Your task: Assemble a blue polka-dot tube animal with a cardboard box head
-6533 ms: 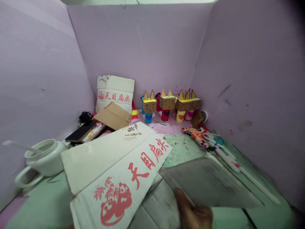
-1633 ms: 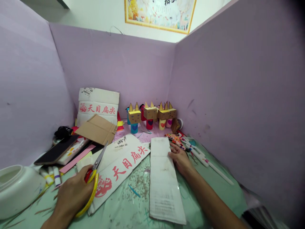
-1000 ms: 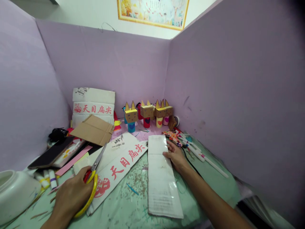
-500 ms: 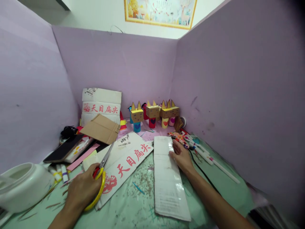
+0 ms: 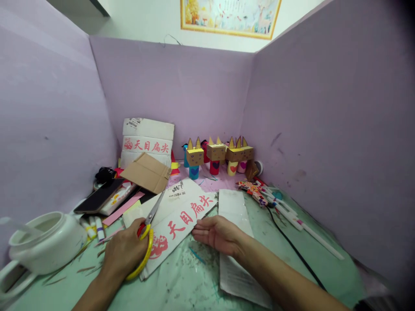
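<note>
My left hand (image 5: 126, 248) is closed around the scissors (image 5: 149, 235), which have yellow and red handles. Their blades point up and away over a folded white cardboard sheet (image 5: 177, 218) printed with red characters. My right hand (image 5: 217, 235) reaches in from the right, fingers stretched out and nothing held. Its fingertips are at the right edge of the printed sheet; whether they touch it I cannot tell. Beneath my right wrist lies a long white cardboard strip (image 5: 234, 207), partly hidden by the forearm.
Behind stand several box-headed paper figures (image 5: 194, 160). A white pot (image 5: 45, 242) is at the left, near markers (image 5: 97, 229). Brown cardboard (image 5: 147, 172) lies over other materials. White sticks (image 5: 311, 237), a patterned piece (image 5: 253, 190) and a black cord (image 5: 295, 248) lie right. Purple panels (image 5: 175, 86) enclose the table.
My right hand has let go of the white cardboard strip and moved left to the edge of the printed sheet. My left hand still holds the scissors. The view has shifted slightly.
</note>
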`<state>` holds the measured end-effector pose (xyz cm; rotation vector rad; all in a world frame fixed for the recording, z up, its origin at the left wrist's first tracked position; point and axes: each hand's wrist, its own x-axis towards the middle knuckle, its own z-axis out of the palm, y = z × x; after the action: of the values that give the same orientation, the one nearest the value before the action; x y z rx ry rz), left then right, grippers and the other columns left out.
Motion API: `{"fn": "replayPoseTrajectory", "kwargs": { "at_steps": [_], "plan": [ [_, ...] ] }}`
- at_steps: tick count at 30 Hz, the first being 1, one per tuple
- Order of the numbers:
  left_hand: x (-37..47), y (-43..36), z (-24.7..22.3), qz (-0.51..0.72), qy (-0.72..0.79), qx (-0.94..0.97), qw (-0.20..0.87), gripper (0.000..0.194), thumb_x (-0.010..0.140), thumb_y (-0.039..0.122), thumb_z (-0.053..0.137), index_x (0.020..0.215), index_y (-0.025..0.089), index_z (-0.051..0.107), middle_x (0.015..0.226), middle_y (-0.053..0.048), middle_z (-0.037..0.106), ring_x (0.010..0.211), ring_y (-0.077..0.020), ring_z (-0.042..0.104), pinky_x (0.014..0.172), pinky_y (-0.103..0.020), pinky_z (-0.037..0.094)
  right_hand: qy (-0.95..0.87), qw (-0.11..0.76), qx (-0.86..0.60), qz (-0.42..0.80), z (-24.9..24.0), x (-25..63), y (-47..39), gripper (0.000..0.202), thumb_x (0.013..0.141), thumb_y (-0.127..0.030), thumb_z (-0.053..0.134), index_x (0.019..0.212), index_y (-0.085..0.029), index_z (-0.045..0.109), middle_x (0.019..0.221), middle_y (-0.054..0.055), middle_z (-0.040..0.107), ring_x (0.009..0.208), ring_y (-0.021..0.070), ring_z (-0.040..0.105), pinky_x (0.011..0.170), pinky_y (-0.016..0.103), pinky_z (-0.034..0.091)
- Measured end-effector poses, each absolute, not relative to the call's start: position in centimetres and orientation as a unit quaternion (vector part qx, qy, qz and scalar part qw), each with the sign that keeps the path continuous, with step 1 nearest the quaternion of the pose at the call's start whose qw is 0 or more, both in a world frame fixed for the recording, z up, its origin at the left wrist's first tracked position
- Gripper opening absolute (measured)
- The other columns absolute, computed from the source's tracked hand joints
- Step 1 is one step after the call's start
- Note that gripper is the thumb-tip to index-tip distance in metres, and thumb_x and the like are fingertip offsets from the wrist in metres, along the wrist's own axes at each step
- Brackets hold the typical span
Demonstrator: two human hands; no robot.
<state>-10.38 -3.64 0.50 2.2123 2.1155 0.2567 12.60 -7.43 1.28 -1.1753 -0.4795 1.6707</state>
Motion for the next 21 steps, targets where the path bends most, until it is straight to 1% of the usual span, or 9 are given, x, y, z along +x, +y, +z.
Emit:
{"fn": "replayPoseTrajectory", "kwargs": {
  "at_steps": [2, 5, 7, 10, 14, 16, 19, 21],
  "plan": [
    [-10.5, -3.7, 0.4, 0.085, 0.687, 0.721, 0.033, 0.044, 0.083, 0.042, 0.033, 0.116, 0.023, 0.055, 0.095, -0.013, 0.07, 0.089, -0.0324, 0.063, 0.068, -0.035, 0.043, -0.178, 0.501, -0.482, 0.696, 1.3, 11.2, -7.0, 0.01, 0.068, -0.003, 0.051, 0.07, -0.011, 0.058, 0.066, 0.009, 0.067, 0.058, 0.0141, 0.065, 0.068, 0.027, 0.051],
    [-10.6, -3.7, 0.4, 0.083, 0.689, 0.72, 0.035, 0.044, 0.083, 0.042, 0.033, 0.116, 0.024, 0.055, 0.094, -0.012, 0.07, 0.09, -0.0312, 0.063, 0.069, -0.034, 0.043, -0.167, 0.531, -0.473, 0.683, 1.2, 9.7, -6.7, 0.018, 0.068, 0.001, 0.049, 0.076, -0.013, 0.056, 0.064, 0.004, 0.068, 0.058, 0.0127, 0.065, 0.071, 0.026, 0.051],
    [-10.6, -3.7, 0.4, 0.082, 0.691, 0.717, 0.035, 0.044, 0.083, 0.041, 0.032, 0.117, 0.023, 0.054, 0.094, -0.012, 0.07, 0.091, -0.0313, 0.063, 0.07, -0.034, 0.043, -0.169, 0.545, -0.47, 0.674, 1.1, 8.7, -6.7, 0.018, 0.07, 0.001, 0.049, 0.077, -0.013, 0.056, 0.063, 0.002, 0.067, 0.059, 0.0127, 0.064, 0.073, 0.027, 0.051],
    [-10.6, -3.7, 0.5, 0.087, 0.692, 0.715, 0.034, 0.044, 0.083, 0.04, 0.033, 0.117, 0.023, 0.054, 0.095, -0.012, 0.07, 0.092, -0.032, 0.063, 0.071, -0.035, 0.043, -0.169, 0.548, -0.478, 0.666, 0.6, 7.5, -6.7, 0.016, 0.074, 0.0, 0.048, 0.077, -0.014, 0.056, 0.061, 0.001, 0.067, 0.058, 0.0137, 0.064, 0.07, 0.03, 0.053],
    [-10.6, -3.8, 0.6, 0.105, 0.702, 0.703, 0.045, 0.044, 0.082, 0.043, 0.035, 0.115, 0.022, 0.054, 0.095, -0.012, 0.07, 0.092, -0.0336, 0.063, 0.071, -0.037, 0.044, -0.161, 0.551, -0.496, 0.652, -0.2, 6.7, -6.4, 0.021, 0.074, 0.003, 0.045, 0.078, -0.015, 0.053, 0.06, -0.001, 0.066, 0.057, 0.0132, 0.064, 0.068, 0.031, 0.055],
    [-10.8, -3.9, 0.5, 0.15, 0.703, 0.694, 0.051, 0.043, 0.081, 0.045, 0.038, 0.113, 0.022, 0.055, 0.095, -0.012, 0.07, 0.091, -0.0331, 0.063, 0.072, -0.037, 0.045, -0.161, 0.558, -0.496, 0.645, -0.3, 6.8, -6.3, 0.022, 0.074, 0.004, 0.044, 0.08, -0.015, 0.052, 0.062, 0.0, 0.067, 0.058, 0.0136, 0.065, 0.068, 0.032, 0.055],
    [-11.5, -3.7, 0.0, 0.295, 0.69, 0.658, 0.067, 0.043, 0.075, 0.049, 0.047, 0.107, 0.021, 0.056, 0.092, -0.009, 0.07, 0.087, -0.0292, 0.065, 0.072, -0.034, 0.047, -0.172, 0.573, -0.487, 0.636, 0.0, 7.7, -6.4, 0.022, 0.072, 0.003, 0.046, 0.084, -0.014, 0.053, 0.066, 0.002, 0.069, 0.061, 0.0154, 0.066, 0.069, 0.035, 0.055],
    [-12.1, -3.5, -0.5, 0.387, 0.668, 0.627, 0.101, 0.046, 0.071, 0.053, 0.053, 0.104, 0.021, 0.056, 0.087, -0.008, 0.07, 0.084, -0.0265, 0.066, 0.071, -0.031, 0.049, -0.186, 0.584, -0.478, 0.629, 0.5, 8.8, -6.7, 0.023, 0.07, 0.001, 0.049, 0.087, -0.014, 0.054, 0.07, 0.003, 0.07, 0.063, 0.0166, 0.067, 0.07, 0.036, 0.055]
  ]
}}
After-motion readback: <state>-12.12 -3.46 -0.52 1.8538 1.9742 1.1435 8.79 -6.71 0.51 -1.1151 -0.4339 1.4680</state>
